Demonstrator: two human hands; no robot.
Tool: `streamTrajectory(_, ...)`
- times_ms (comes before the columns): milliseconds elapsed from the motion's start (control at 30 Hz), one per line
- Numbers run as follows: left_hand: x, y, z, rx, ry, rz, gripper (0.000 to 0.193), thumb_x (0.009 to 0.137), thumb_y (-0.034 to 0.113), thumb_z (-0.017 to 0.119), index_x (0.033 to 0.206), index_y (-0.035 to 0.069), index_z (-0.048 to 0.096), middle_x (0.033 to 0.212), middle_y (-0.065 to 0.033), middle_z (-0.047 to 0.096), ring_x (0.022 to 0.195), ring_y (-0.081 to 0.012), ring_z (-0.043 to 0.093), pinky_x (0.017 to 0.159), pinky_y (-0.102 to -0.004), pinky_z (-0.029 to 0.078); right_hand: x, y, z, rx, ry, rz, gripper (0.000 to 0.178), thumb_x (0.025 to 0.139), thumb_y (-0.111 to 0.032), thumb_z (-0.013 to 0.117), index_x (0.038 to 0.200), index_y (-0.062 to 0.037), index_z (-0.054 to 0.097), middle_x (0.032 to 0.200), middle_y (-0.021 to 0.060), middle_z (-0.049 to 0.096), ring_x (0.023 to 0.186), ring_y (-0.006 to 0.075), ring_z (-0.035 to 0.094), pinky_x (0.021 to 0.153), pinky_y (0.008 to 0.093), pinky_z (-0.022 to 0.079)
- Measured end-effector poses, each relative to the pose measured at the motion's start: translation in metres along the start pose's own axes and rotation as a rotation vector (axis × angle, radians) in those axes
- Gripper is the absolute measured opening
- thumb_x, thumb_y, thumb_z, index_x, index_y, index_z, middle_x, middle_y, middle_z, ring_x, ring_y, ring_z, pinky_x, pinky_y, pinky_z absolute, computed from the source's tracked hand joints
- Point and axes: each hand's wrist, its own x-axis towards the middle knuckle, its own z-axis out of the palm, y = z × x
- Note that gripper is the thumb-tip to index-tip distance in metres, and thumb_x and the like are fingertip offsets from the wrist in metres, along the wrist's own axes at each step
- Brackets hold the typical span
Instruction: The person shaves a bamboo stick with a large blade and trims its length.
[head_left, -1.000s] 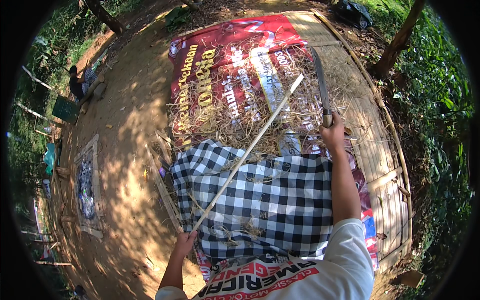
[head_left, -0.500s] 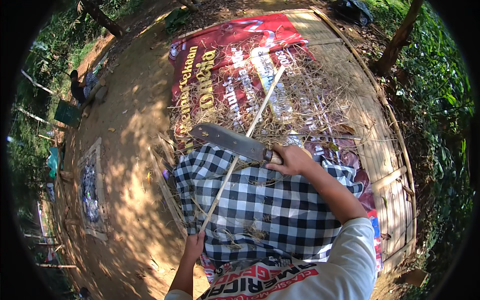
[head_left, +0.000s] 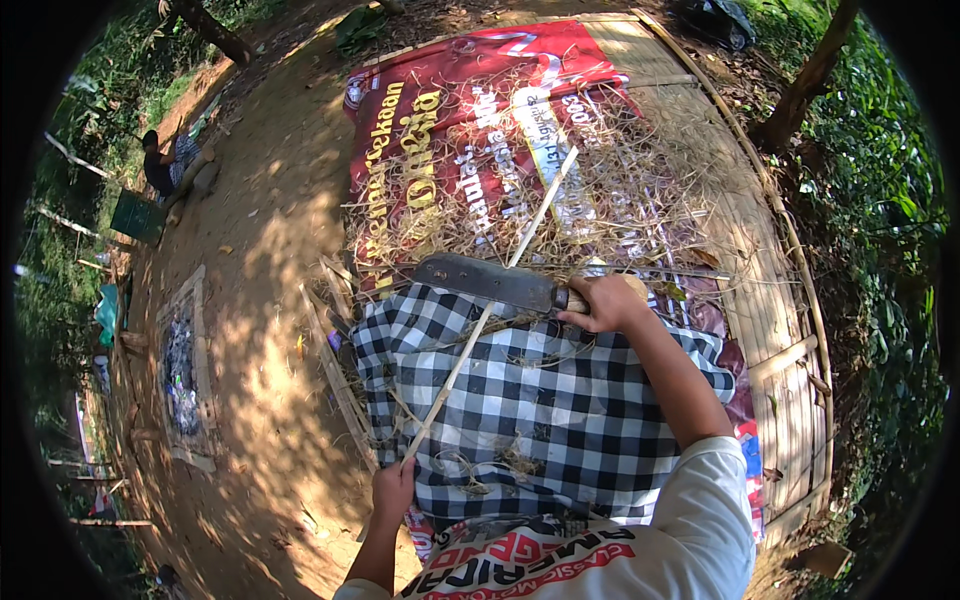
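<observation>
My right hand [head_left: 612, 303] is closed round the wooden handle of a broad, dark-bladed machete [head_left: 485, 283]. Its blade lies crosswise over a long, pale bamboo strip [head_left: 447, 388], touching it or very close. Down at the lower left, my left hand [head_left: 393, 487] grips the near end of that strip, which slants away to the upper right. A black-and-white checkered cloth [head_left: 560, 400] covers my lap beneath both. Curly shavings [head_left: 650, 190] lie thickly past the blade, and a few bits rest on the cloth.
A red printed banner [head_left: 395, 85] is spread over a bamboo-slat platform [head_left: 650, 50]. Split bamboo pieces [head_left: 340, 375] stand at its left edge. On the dirt ground to the left is a framed ash bed [head_left: 183, 370]; a person [head_left: 160, 165] sits farther off. A tree trunk [head_left: 805, 85] rises at right.
The machete has shifted to the right across the strip, and its blade lies a little more level. My left hand keeps its hold on the strip's near end.
</observation>
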Motion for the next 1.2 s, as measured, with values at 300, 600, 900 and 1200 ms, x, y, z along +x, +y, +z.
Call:
streamTrajectory(300,0.002,0.011,-0.014,0.088,-0.011,0.002,0.043,0.093,0.034,0.058,0.071,-0.003,0.063,0.058,-0.0249,0.055,0.058,-0.0447,0.058,0.051,-0.048,0.043,-0.007,0.049,-0.017,-0.061,0.098,0.257,0.056,0.083,-0.058,0.059,0.099,-0.0048,0.06,0.069,0.0211,0.063,0.07,0.0414,0.063,0.065,0.0501,0.049)
streamTrajectory(600,0.0,-0.008,-0.016,0.056,-0.05,-0.008,0.042,0.093,0.035,0.057,0.074,-0.001,0.066,0.058,-0.0239,0.056,0.058,-0.0433,0.058,0.052,-0.048,0.044,-0.008,0.052,-0.037,-0.08,0.208,0.415,0.056,0.082,-0.059,0.06,0.096,-0.0044,0.062,0.072,0.0227,0.064,0.074,0.0414,0.063,0.069,0.0495,0.05)
streamTrajectory(900,0.006,0.001,-0.025,0.058,-0.091,-0.006,0.04,0.092,0.034,0.058,0.075,-0.001,0.066,0.059,-0.0234,0.056,0.058,-0.0432,0.058,0.052,-0.0473,0.044,-0.009,0.047,-0.024,-0.065,0.234,0.399,0.053,0.082,-0.055,0.062,0.095,-0.0026,0.059,0.074,0.0217,0.065,0.071,0.0414,0.064,0.067,0.0497,0.05)
streamTrajectory(1200,0.001,-0.004,-0.018,0.085,-0.056,-0.015,0.04,0.092,0.033,0.058,0.075,-0.002,0.066,0.059,-0.0239,0.056,0.058,-0.0434,0.058,0.051,-0.0469,0.044,-0.003,-0.023,0.002,-0.107,-0.125,-0.028,0.06,0.086,-0.06,0.056,0.099,-0.0018,0.054,0.065,0.0206,0.062,0.062,0.0408,0.062,0.058,0.0497,0.049)
